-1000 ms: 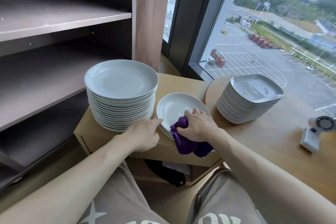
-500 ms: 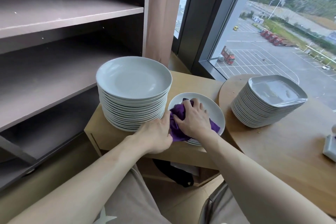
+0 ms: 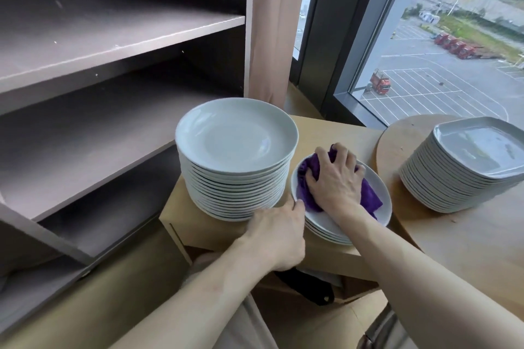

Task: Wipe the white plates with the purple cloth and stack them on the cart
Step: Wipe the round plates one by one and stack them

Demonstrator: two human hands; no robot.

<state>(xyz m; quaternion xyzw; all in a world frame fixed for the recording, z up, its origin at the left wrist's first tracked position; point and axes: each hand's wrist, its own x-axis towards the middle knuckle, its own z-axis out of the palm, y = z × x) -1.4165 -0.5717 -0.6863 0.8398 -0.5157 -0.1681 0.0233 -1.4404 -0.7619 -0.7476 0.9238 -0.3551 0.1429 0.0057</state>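
On the top plate [image 3: 381, 202] of a short pile near the front edge of the cart [image 3: 334, 130] lay the purple cloth [image 3: 368, 195], bunched under the right hand [image 3: 334, 181]. Its fingers were spread and bent into the folds, pressing the cloth down on the plate's far left part. The left hand [image 3: 278, 232] sat at the near left side of the pile with the thumb tip against the rim. Its fingers were hidden under the hand, so I could not tell whether it gripped the plate or only steadied it.

Wiping looked to be under way, with part of the plate's face bare on the right and near sides. To do it well, the cloth probably needed flattening a little so more of it met the plate. A sweep right round to the rim would serve better than rubbing one patch. Pressure was best directed downward, since a sideways shove could slide the pile towards the edge.

Just beside the pile on the left stood a tall stack of round plates [image 3: 235, 139]. A stack of squarish plates [image 3: 467, 161] sat apart on the round worktop [image 3: 482, 235] to the right. Dark shelves [image 3: 113, 37] and a window [image 3: 439, 65] lay beyond.
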